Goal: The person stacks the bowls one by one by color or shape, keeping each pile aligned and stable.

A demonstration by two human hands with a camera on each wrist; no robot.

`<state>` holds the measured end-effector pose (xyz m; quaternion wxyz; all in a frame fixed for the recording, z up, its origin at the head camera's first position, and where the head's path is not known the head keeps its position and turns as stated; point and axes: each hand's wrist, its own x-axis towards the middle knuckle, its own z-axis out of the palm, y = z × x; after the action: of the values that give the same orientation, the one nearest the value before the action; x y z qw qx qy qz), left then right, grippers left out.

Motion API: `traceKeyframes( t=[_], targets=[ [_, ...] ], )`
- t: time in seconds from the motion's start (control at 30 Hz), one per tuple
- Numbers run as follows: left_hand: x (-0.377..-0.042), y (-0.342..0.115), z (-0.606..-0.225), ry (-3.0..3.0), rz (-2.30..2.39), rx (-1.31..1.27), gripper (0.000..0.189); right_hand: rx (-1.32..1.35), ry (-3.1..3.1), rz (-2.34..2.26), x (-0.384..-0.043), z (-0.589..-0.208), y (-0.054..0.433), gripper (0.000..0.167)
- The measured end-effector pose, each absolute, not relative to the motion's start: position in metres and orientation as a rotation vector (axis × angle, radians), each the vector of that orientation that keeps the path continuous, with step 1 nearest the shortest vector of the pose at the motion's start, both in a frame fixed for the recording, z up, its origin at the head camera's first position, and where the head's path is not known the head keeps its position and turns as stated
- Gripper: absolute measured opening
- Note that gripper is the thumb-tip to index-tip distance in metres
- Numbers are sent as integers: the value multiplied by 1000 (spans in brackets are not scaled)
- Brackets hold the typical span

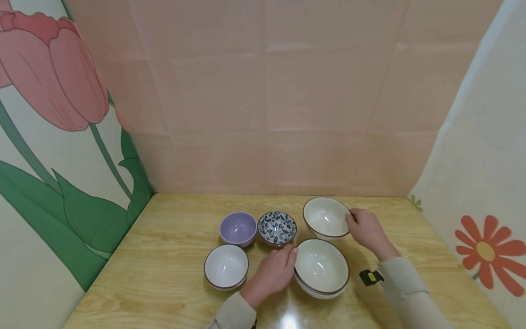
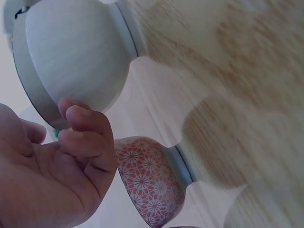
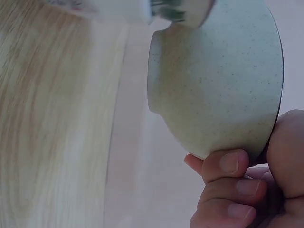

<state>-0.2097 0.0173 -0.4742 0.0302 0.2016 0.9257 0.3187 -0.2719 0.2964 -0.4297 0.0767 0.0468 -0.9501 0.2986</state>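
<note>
Cream outside, pinched at its right rim by the right hand (image 1: pixel 368 230) and raised off the wooden table (image 1: pixel 164 274): speckled bowl (image 1: pixel 326 217), just beyond the 2 stacked bowls (image 1: pixel 322 265). Gripping the stack's left rim with the left hand (image 1: pixel 271 269), thumb on top, bent fingers against the outer wall. Cannot see most of the right fingers from above; can see 3 fingernails in the right wrist view. Cannot make out the blurred patterned crockery (image 3: pixel 183 12), cut off there at the top. Standing to the left: lilac bowl (image 1: pixel 238 229), leaf-patterned bowl (image 1: pixel 277 228) just beyond the left hand, white bowl (image 1: pixel 226 267) nearest. Hung around: creased pink cloth (image 1: pixel 267 100), tulip print (image 1: pixel 53 68), red flower print (image 1: pixel 486 251). Cannot read the tiny dark marks on the left sleeve (image 1: pixel 234 313), cut off below.
</note>
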Motion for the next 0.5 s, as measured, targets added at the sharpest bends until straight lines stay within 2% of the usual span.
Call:
traceKeyframes(
  t=[0.5],
  targets=[
    [-212, 16, -474, 2856, 1015, 641, 49, 241, -2770, 868, -251, -414, 287, 30]
  ],
)
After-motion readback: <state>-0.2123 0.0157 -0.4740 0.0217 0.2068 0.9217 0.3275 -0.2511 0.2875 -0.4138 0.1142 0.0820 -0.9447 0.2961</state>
